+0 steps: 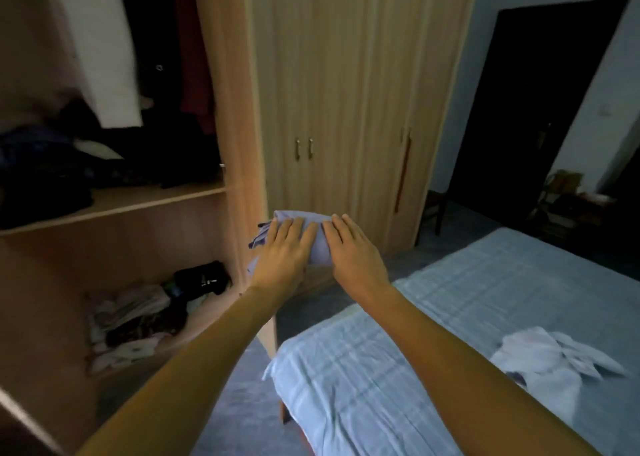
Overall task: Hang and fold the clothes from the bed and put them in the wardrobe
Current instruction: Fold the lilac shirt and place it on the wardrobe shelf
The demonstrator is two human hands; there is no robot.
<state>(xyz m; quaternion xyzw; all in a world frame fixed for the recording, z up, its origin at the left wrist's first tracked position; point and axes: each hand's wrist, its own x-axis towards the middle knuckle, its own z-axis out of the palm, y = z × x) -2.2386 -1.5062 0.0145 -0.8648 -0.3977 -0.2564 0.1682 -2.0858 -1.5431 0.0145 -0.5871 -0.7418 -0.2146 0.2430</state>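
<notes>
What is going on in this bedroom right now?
A person holds a folded pale blue garment up before the open wardrobe, left hand and right hand flat on top of it. It is not yet on a shelf. A crumpled white garment lies on the bed.

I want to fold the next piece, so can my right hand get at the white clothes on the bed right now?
Probably not yet. Nothing covers the white clothes on the bed, but the right hand and left hand both lie on the folded blue garment, held out near the wardrobe.
</notes>
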